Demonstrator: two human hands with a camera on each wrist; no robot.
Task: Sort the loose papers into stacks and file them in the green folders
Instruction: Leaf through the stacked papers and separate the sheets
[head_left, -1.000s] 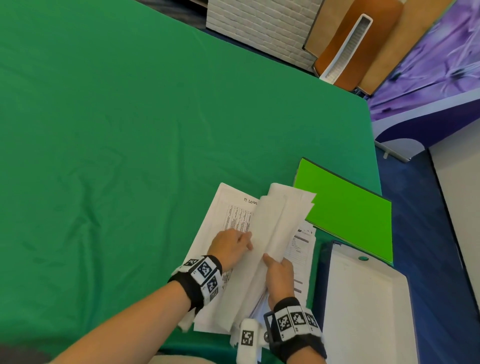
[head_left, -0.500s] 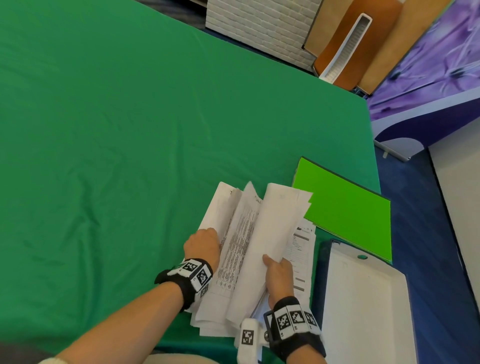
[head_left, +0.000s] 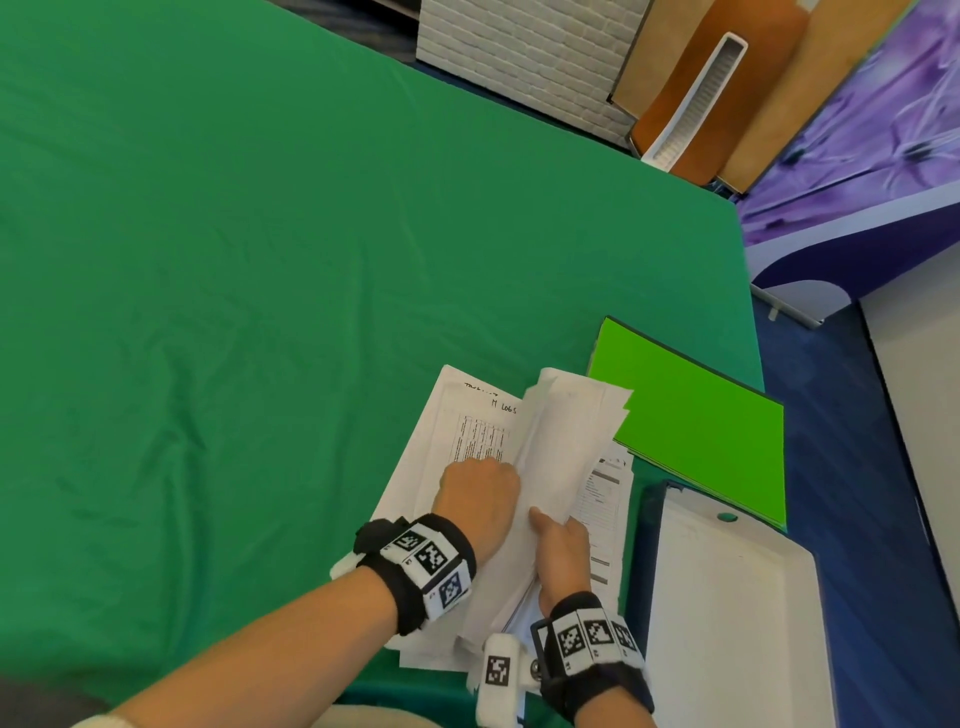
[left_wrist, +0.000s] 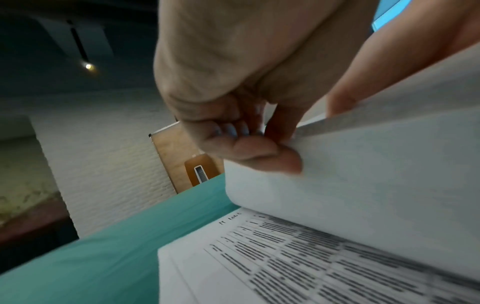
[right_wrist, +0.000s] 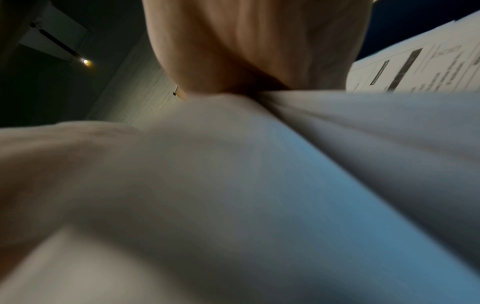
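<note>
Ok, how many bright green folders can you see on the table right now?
1. The bright green flat folder lies closed on the green tablecloth, beyond the white tray and right of the paper pile. It looks thick, so more folders may be stacked beneath it.

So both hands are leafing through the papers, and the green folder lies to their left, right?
Not quite: the green folder lies to the right of the papers, as the head view shows. Both the left hand and right hand are indeed on the papers.
</note>
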